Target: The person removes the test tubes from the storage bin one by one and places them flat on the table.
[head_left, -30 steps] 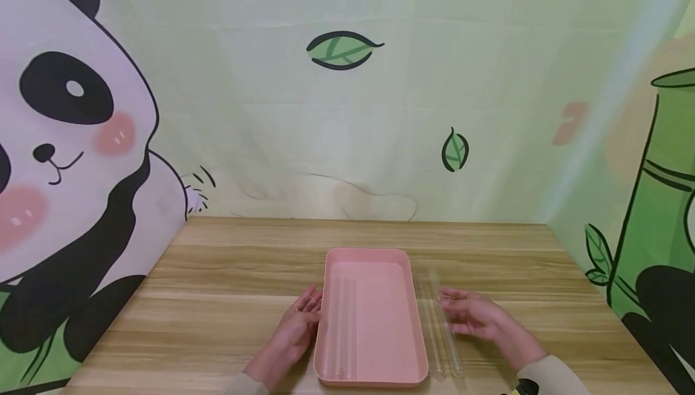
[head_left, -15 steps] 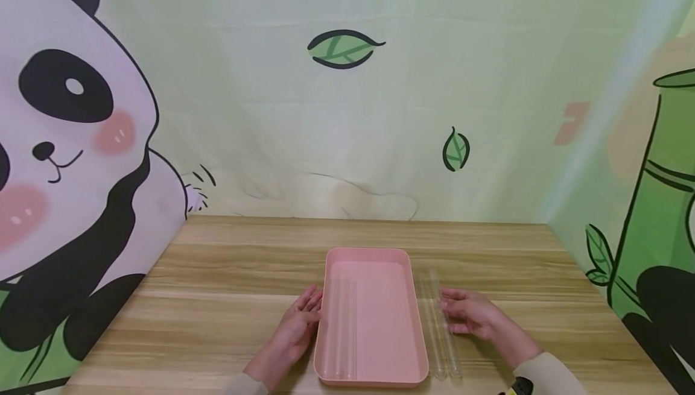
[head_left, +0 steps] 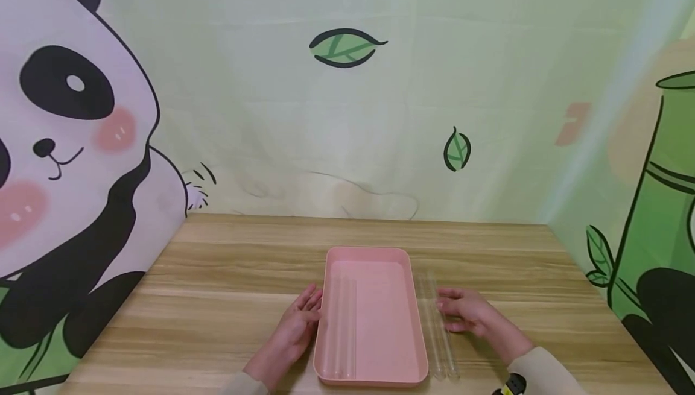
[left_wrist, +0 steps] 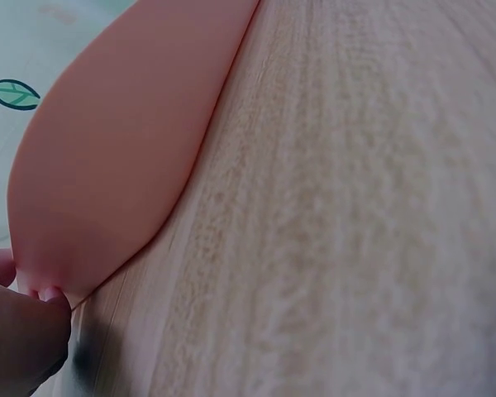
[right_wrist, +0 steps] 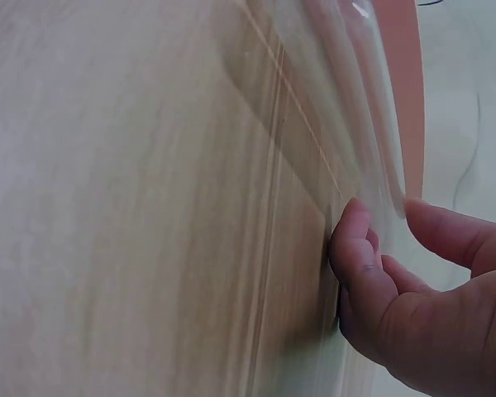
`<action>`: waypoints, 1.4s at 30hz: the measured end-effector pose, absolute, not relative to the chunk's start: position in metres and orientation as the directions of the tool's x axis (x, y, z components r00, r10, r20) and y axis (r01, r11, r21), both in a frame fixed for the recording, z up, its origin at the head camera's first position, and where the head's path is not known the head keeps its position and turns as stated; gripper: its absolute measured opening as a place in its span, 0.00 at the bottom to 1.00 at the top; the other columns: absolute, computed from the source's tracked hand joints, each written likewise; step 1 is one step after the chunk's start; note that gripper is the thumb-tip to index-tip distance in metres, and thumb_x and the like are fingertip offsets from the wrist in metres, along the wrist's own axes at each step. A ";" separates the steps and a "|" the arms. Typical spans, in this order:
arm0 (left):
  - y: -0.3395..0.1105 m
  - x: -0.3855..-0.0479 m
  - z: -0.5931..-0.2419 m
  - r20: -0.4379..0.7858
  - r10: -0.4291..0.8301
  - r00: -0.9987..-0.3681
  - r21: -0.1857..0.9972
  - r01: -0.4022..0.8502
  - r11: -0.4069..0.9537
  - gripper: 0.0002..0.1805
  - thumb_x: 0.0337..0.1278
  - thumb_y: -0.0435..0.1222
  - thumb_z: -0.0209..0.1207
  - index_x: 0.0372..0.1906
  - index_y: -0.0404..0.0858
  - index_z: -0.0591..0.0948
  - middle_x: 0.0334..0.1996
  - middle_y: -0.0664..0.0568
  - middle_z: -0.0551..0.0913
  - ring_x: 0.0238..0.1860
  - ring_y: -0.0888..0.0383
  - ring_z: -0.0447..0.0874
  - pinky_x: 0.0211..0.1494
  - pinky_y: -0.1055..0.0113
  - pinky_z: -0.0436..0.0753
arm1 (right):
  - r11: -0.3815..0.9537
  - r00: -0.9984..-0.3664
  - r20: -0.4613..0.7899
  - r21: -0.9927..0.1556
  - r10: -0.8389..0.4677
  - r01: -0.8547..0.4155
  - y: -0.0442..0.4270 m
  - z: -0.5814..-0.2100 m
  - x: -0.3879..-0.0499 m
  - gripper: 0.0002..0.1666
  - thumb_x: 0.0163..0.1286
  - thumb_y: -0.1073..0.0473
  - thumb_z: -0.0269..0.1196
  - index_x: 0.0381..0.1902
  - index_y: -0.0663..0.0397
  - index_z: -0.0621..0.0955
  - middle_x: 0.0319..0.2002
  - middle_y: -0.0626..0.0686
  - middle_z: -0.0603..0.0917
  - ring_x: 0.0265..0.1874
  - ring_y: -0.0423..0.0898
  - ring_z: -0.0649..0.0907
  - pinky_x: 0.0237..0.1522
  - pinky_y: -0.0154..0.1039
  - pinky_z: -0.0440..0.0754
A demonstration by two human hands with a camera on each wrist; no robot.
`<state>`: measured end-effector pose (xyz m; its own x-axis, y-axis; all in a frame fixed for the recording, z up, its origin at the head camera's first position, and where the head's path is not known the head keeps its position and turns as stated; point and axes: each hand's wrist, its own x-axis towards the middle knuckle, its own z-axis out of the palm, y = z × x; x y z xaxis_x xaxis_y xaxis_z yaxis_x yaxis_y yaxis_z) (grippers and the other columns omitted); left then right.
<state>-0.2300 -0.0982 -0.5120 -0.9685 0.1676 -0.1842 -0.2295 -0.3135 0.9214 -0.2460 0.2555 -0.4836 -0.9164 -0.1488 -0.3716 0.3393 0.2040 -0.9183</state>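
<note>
A pink rectangular tray (head_left: 382, 316) lies on the wooden table, with several clear tubes (head_left: 341, 328) along the left side of its floor. My left hand (head_left: 295, 325) rests against the tray's outer left wall; the left wrist view shows its fingertips touching the pink wall (left_wrist: 120, 124) near one end. Right of the tray, more clear tubes (head_left: 442, 341) lie lengthwise on the table, close to its side. My right hand (head_left: 469, 310) touches the outermost of these with its fingertips. In the right wrist view thumb and fingers (right_wrist: 355, 223) stand apart at the transparent tubes (right_wrist: 360, 99), whose edges are hard to see.
Wooden tabletop (head_left: 244, 262) surrounds the tray. Behind it hangs a pale green cloth (head_left: 271, 111) printed with leaves, a panda (head_left: 81, 111) at the left and bamboo (head_left: 662, 232) at the right. A black and yellow item (head_left: 511, 385) sits at my right sleeve.
My right hand has moved slightly left, and the tubes beside the tray have shifted a little left with it. My left hand and the tray have stayed in place.
</note>
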 end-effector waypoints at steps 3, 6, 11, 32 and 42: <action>-0.098 -0.230 -0.512 -0.188 0.165 -0.968 0.920 -0.233 -0.316 0.41 0.64 0.17 0.41 0.81 0.26 0.41 0.80 0.25 0.45 0.82 0.31 0.43 0.85 0.44 0.48 | 0.219 -0.918 -0.372 -0.916 -0.140 0.338 0.254 -0.484 -0.246 0.35 0.74 0.68 0.57 0.73 0.77 0.60 0.48 0.52 0.87 0.38 0.35 0.81 0.38 0.39 0.88; -0.098 -0.230 -0.511 -0.192 0.164 -0.968 0.918 -0.236 -0.317 0.41 0.64 0.17 0.41 0.81 0.26 0.42 0.80 0.25 0.45 0.82 0.31 0.44 0.85 0.45 0.49 | 0.230 -0.920 -0.370 -0.914 -0.129 0.335 0.252 -0.483 -0.246 0.34 0.74 0.68 0.56 0.72 0.78 0.60 0.49 0.57 0.85 0.38 0.36 0.81 0.39 0.40 0.88; -0.098 -0.229 -0.510 -0.193 0.169 -0.967 0.918 -0.239 -0.318 0.41 0.64 0.17 0.41 0.81 0.26 0.42 0.80 0.25 0.45 0.82 0.31 0.44 0.85 0.45 0.50 | 0.241 -0.926 -0.361 -0.914 -0.109 0.327 0.249 -0.483 -0.245 0.34 0.73 0.69 0.56 0.72 0.79 0.61 0.53 0.64 0.83 0.41 0.39 0.80 0.41 0.42 0.88; -0.098 -0.230 -0.510 -0.186 0.163 -0.969 0.921 -0.230 -0.316 0.40 0.66 0.18 0.41 0.81 0.26 0.42 0.80 0.25 0.45 0.82 0.31 0.44 0.85 0.45 0.50 | 0.304 -0.932 -0.358 -0.896 -0.058 0.324 0.241 -0.479 -0.247 0.34 0.71 0.73 0.57 0.71 0.79 0.62 0.59 0.72 0.76 0.42 0.38 0.82 0.37 0.38 0.88; -0.098 -0.229 -0.512 -0.190 0.168 -0.967 0.922 -0.234 -0.308 0.40 0.66 0.18 0.41 0.81 0.26 0.41 0.80 0.25 0.45 0.82 0.31 0.43 0.85 0.45 0.50 | 0.289 -0.930 -0.359 -0.901 -0.082 0.323 0.246 -0.478 -0.247 0.33 0.72 0.69 0.55 0.70 0.80 0.62 0.53 0.70 0.81 0.46 0.44 0.82 0.40 0.43 0.88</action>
